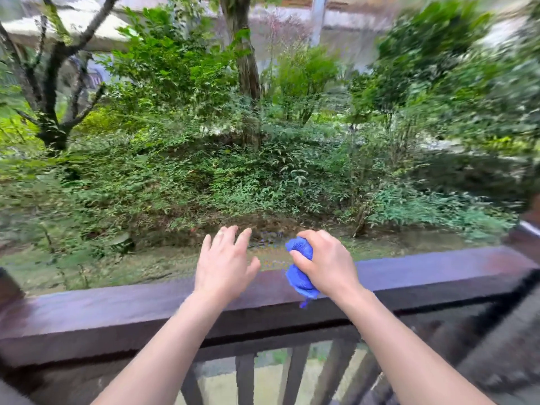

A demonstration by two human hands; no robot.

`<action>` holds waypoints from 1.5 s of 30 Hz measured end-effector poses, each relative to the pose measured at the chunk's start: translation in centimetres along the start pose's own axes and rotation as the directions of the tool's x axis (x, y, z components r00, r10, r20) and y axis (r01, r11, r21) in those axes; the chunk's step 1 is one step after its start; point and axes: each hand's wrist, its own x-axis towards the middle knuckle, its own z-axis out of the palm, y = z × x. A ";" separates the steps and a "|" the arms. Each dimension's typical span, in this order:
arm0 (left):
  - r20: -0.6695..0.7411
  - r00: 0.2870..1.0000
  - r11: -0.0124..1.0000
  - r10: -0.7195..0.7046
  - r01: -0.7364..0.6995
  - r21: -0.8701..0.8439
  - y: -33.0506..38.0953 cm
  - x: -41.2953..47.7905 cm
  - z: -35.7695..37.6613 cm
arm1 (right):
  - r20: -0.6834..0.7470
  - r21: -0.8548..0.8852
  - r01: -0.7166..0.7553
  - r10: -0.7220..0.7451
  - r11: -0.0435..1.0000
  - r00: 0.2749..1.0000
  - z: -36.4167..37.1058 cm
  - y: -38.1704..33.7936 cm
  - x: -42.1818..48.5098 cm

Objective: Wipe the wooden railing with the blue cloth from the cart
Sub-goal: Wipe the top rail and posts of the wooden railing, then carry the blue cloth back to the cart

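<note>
The dark brown wooden railing [117,311] runs across the lower part of the head view, rising slightly to the right. My right hand [327,263] grips the bunched-up blue cloth [301,271] above the top of the rail, with a corner of the cloth hanging down over its near face. My left hand [225,264] hovers over the rail just left of the cloth, fingers spread, holding nothing. The cart is out of view.
Dark vertical balusters [245,378] stand under the rail. A corner post [526,235] joins the rail at the right. Beyond the railing lie dense green shrubs [263,176], tree trunks [242,54] and a pale wall. The picture is blurred at its edges.
</note>
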 end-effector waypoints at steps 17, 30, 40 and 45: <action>0.061 0.943 0.923 0.328 -0.307 -0.231 32.8 -1.4 6.3 | -0.188 -0.097 -0.292 0.271 0.951 0.944 -17.5 24.8 -12.5; 0.134 0.705 0.701 0.697 -0.630 -0.334 52.9 -1.1 13.6 | -0.341 -0.185 -0.640 0.562 0.746 0.754 -26.2 39.8 -20.5; 0.114 0.451 0.452 0.885 -0.773 -0.446 67.4 1.9 18.7 | -0.492 -0.188 -0.864 0.716 0.467 0.494 -32.3 48.4 -23.5; 0.106 0.327 0.336 0.939 -0.815 -0.473 74.1 2.1 21.1 | -0.549 -0.164 -0.920 0.742 0.355 0.385 -34.5 52.3 -26.1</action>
